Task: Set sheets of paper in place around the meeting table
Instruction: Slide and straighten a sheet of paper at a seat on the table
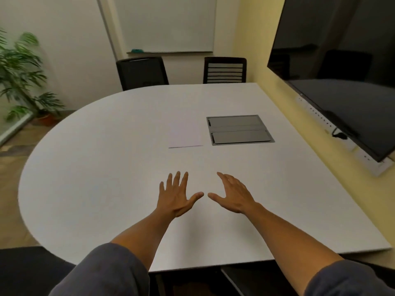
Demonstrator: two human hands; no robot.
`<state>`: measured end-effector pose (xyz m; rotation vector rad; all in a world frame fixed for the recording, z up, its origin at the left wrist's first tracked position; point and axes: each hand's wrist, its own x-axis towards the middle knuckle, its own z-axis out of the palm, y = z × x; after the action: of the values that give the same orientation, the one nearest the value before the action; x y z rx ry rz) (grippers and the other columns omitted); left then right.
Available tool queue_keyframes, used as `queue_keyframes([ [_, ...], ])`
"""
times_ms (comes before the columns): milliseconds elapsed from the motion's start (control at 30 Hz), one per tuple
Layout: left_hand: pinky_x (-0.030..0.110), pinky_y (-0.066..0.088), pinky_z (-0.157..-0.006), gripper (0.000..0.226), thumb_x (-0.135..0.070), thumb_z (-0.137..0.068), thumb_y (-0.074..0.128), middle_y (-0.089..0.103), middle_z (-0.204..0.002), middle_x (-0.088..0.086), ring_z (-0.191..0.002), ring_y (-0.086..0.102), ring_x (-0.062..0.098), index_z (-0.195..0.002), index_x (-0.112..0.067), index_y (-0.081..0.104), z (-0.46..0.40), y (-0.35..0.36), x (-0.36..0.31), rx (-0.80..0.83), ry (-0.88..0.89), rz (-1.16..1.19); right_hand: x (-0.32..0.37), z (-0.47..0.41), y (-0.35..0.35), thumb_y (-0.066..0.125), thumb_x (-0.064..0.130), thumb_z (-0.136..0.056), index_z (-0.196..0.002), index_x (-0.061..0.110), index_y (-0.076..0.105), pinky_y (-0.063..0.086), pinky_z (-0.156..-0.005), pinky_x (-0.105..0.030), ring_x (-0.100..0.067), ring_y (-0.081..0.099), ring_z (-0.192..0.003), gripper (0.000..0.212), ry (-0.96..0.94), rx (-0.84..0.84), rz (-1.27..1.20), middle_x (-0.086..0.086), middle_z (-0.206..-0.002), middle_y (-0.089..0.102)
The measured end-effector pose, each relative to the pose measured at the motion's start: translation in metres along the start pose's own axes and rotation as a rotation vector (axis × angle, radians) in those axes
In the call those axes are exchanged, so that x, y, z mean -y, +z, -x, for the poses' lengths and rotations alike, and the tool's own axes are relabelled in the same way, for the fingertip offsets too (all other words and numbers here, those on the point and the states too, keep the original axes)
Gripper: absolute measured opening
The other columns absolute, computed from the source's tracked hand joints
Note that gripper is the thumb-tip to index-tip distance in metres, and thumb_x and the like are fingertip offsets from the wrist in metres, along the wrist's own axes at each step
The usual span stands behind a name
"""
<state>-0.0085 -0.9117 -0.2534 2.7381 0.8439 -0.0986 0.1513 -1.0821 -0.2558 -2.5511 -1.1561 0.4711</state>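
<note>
A white sheet or small stack of paper (184,133) lies flat near the middle of the white meeting table (96,167), just left of a grey hatch. My left hand (176,196) and my right hand (233,195) hover side by side over the table, nearer to me than the paper. Both hands have fingers spread and hold nothing. The thumbs point at each other with a small gap between them. Neither hand touches the paper.
A grey cable hatch (239,130) is set into the tabletop. Two black chairs (142,72) (224,70) stand at the far edge below a whiteboard (166,24). A large dark screen (337,67) hangs on the right wall. A potted plant (23,75) stands at far left.
</note>
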Motion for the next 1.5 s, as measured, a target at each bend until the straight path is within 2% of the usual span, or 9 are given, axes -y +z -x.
queue_keyframes([
  [333, 0.051, -0.002, -0.124, 0.105, -0.09, -0.076, 0.01, -0.007, -0.167, 0.007, -0.153, -0.011, 0.031, -0.158, -0.026, -0.005, -0.041, -0.011, 0.012, 0.01, -0.032, -0.011, -0.001, -0.059, 0.002, 0.056, 0.068, -0.087, -0.16, 0.03, 0.013, 0.028, -0.119, -0.047, -0.027, 0.023, -0.151, 0.093, -0.017, 0.049, -0.081, -0.006, -0.166, 0.021],
  [533, 0.052, -0.002, -0.124, 0.113, -0.094, -0.068, 0.001, -0.008, -0.167, 0.007, -0.153, -0.013, 0.031, -0.158, -0.026, -0.004, -0.101, -0.009, 0.037, 0.029, -0.001, -0.031, 0.001, -0.108, 0.003, 0.057, 0.065, -0.089, -0.16, 0.028, 0.012, 0.028, -0.12, -0.047, -0.029, 0.023, -0.151, 0.092, 0.043, 0.071, -0.091, -0.006, -0.166, 0.02],
  [767, 0.052, -0.006, -0.123, 0.111, -0.093, -0.07, 0.0, -0.013, -0.167, 0.005, -0.152, -0.018, 0.029, -0.158, -0.026, -0.005, -0.191, 0.0, 0.079, 0.042, 0.031, -0.02, 0.022, -0.198, 0.021, 0.059, 0.062, -0.09, -0.161, 0.025, 0.005, 0.027, -0.12, -0.048, -0.032, 0.016, -0.153, 0.096, 0.142, 0.07, -0.129, -0.006, -0.169, 0.001],
  [867, 0.052, -0.005, -0.124, 0.109, -0.093, -0.072, 0.0, -0.012, -0.167, 0.004, -0.153, -0.017, 0.027, -0.158, -0.027, -0.004, -0.232, 0.008, 0.097, 0.019, 0.043, 0.001, 0.027, -0.236, 0.037, 0.057, 0.064, -0.09, -0.161, 0.026, -0.001, 0.023, -0.121, -0.049, -0.033, 0.009, -0.155, 0.099, 0.181, 0.095, -0.111, -0.005, -0.169, -0.006],
  [1067, 0.049, -0.005, -0.122, 0.107, -0.091, -0.074, -0.002, -0.011, -0.167, 0.004, -0.153, -0.015, 0.027, -0.158, -0.025, -0.003, -0.3, 0.025, 0.13, 0.015, 0.03, 0.022, 0.031, -0.306, 0.062, 0.051, 0.07, -0.09, -0.159, 0.035, -0.01, 0.011, -0.122, -0.054, -0.037, -0.008, -0.154, 0.099, 0.208, 0.261, -0.047, -0.005, -0.167, -0.02],
  [1267, 0.046, 0.004, -0.126, 0.085, -0.068, -0.096, 0.023, 0.0, -0.168, 0.006, -0.154, -0.005, 0.029, -0.158, -0.013, 0.006, -0.358, 0.042, 0.149, 0.052, 0.088, -0.038, 0.036, -0.362, 0.082, 0.042, 0.072, -0.093, -0.157, 0.029, -0.019, 0.002, -0.122, -0.055, -0.041, -0.022, -0.151, 0.098, 0.277, 0.398, -0.006, -0.009, -0.162, -0.033],
  [1500, 0.046, 0.002, -0.125, 0.076, -0.057, -0.1, 0.027, -0.005, -0.167, 0.007, -0.154, -0.008, 0.031, -0.158, -0.016, 0.002, -0.413, 0.067, 0.156, 0.074, 0.111, -0.069, 0.032, -0.413, 0.095, 0.029, 0.077, -0.092, -0.156, 0.035, -0.02, -0.008, -0.12, -0.057, -0.044, -0.028, -0.148, 0.091, 0.305, 0.42, 0.056, -0.012, -0.161, -0.034],
])
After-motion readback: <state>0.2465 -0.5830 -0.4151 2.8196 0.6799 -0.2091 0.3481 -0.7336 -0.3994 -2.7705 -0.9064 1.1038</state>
